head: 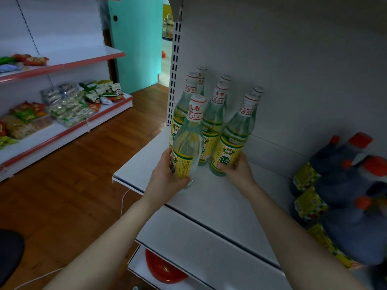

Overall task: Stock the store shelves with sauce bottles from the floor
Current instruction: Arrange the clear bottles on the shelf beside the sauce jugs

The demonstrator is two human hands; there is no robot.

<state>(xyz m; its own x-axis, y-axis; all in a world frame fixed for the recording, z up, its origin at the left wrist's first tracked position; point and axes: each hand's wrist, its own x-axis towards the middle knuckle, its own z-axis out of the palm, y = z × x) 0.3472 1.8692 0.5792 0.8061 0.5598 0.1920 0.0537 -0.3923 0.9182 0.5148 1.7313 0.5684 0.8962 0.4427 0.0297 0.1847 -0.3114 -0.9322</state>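
Several clear glass sauce bottles with yellow-green labels and white caps stand on a white shelf (211, 197) at its left end. My left hand (167, 174) grips the front-left bottle (188, 141) round its lower body, its base at or just above the shelf. My right hand (237, 168) holds the base of the front-right bottle (232, 139), which stands on the shelf. Other bottles (212, 124) stand behind these two in rows toward the back panel.
Dark jugs with red caps (347, 185) crowd the shelf's right side. A lower shelf holds a red dish (163, 268). Across the wooden floor (73, 174), a red-edged rack (62, 130) carries snack packets. A white cable lies on the floor.
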